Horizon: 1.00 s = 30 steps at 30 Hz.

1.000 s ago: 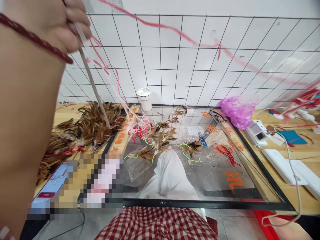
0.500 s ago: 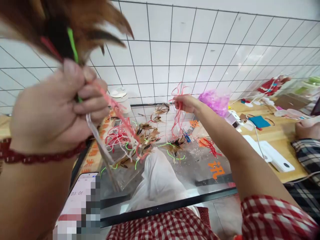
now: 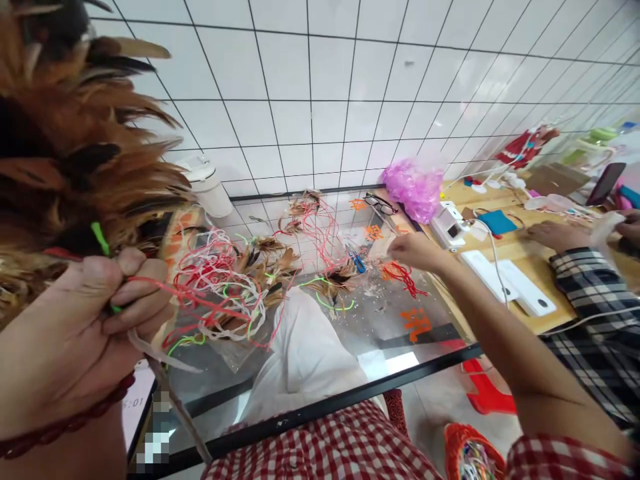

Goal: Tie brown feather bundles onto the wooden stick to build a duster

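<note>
My left hand (image 3: 85, 327) is closed round the base of a big brown feather bunch (image 3: 70, 153), raised close to the camera at the left. A thin stick (image 3: 180, 417) and a red string (image 3: 200, 297) run out from under its fingers. My right hand (image 3: 415, 252) reaches out over the glass table top (image 3: 400, 340), its fingers pinched near loose red strings (image 3: 405, 275); what it pinches is too small to make out. Smaller feather bundles (image 3: 270, 263) with green ties and a tangle of red and white strings (image 3: 220, 280) lie on the glass.
A white cup (image 3: 210, 187), blue scissors (image 3: 356, 261), glasses (image 3: 380, 202) and a pink plastic bag (image 3: 413, 187) stand toward the tiled wall. Another person's hand (image 3: 553, 235) and checked sleeve rest on the wooden table at the right. A phone (image 3: 137, 407) lies bottom left.
The feather bunch in my left hand has swung up and closer to the camera. My right hand has dropped from holding red strings up to just above the glass.
</note>
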{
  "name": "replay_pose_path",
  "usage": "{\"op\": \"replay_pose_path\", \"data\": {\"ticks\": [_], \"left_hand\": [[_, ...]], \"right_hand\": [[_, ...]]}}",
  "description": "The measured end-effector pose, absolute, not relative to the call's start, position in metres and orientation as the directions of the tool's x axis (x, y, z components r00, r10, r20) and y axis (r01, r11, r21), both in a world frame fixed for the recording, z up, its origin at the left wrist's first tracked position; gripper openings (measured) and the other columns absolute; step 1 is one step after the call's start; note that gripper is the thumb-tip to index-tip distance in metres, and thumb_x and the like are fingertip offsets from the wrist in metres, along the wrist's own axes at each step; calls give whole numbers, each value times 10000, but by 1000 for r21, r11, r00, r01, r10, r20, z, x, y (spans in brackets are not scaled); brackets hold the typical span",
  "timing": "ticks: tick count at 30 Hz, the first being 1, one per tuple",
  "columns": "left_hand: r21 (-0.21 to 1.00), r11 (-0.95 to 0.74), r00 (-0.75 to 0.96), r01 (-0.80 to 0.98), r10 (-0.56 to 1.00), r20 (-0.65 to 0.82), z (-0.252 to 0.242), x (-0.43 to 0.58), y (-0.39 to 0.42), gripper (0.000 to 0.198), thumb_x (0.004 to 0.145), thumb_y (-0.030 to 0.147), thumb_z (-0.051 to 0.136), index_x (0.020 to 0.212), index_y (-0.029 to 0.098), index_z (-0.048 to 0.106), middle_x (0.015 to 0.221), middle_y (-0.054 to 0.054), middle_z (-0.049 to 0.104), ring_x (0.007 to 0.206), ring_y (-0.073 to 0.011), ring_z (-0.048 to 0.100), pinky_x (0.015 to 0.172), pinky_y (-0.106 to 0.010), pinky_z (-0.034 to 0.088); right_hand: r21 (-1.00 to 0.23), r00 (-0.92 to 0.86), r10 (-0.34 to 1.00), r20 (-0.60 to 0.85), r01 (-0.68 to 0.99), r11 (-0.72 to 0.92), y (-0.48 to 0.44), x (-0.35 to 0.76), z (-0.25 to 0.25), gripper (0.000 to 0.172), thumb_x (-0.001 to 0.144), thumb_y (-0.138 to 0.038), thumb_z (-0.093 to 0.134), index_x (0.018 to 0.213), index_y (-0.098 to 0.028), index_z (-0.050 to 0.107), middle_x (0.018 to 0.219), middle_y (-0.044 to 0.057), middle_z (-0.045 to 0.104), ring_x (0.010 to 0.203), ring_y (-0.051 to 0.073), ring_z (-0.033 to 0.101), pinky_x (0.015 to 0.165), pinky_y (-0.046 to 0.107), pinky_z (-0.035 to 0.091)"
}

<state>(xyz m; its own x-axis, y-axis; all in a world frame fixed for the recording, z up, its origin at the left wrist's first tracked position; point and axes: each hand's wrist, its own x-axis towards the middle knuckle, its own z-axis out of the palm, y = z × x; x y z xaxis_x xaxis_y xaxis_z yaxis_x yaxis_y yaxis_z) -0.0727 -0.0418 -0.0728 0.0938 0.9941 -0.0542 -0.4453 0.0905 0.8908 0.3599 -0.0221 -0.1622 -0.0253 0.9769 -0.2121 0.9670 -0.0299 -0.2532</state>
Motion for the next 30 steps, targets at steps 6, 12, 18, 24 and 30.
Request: {"op": "replay_pose_path", "data": {"ticks": [6, 12, 18, 24, 30], "left_hand": [[934, 22, 15, -356, 1000, -18, -54, -55, -55, 146, 755, 157, 626, 651, 153, 525, 548, 32, 319, 412, -25, 199, 323, -122, 266], [942, -92, -20, -323, 996, 90, -52, -51, -56, 203, 755, 153, 667, 674, 146, 482, 611, 17, 419, 451, -31, 308, 378, -118, 275], [941, -86, 5, -327, 996, 93, -64, -46, -47, 184, 786, 168, 638, 690, 142, 483, 597, 23, 428, 423, -27, 305, 383, -133, 263], [902, -154, -66, -403, 988, 139, -65, -53, -50, 173, 795, 114, 619, 661, 129, 509, 624, 9, 416, 483, -43, 340, 369, -111, 254], [867, -198, -123, -457, 980, 158, -65, -65, -62, 166, 847, 98, 569, 690, 133, 526, 648, 6, 435, 500, -45, 359, 380, -102, 302]], "right_hand": [[9, 79, 960, -269, 997, -79, -4, 279, -207, 460, 899, -410, 448, 1089, -68, 690, 1042, 219, 693, 985, 267, 653, 771, 291, 457], [118, 81, 939, -335, 992, -44, 6, 288, -184, 384, 871, -230, 476, 1183, -49, 608, 1105, 247, 661, 1052, 303, 640, 819, 328, 467], [215, 58, 955, -292, 977, 7, -26, 308, -141, 368, 898, -227, 402, 1194, -51, 530, 1079, 240, 662, 996, 340, 652, 772, 384, 467], [255, 34, 938, -344, 965, 58, -91, 307, -127, 377, 960, -408, 348, 940, -136, 608, 850, 194, 678, 819, 321, 668, 664, 362, 419], [-592, -388, 855, -345, 796, 123, -142, 233, -173, 231, 964, -311, 327, 937, -190, 522, 741, 58, 624, 638, 165, 545, 609, 279, 363]]}}
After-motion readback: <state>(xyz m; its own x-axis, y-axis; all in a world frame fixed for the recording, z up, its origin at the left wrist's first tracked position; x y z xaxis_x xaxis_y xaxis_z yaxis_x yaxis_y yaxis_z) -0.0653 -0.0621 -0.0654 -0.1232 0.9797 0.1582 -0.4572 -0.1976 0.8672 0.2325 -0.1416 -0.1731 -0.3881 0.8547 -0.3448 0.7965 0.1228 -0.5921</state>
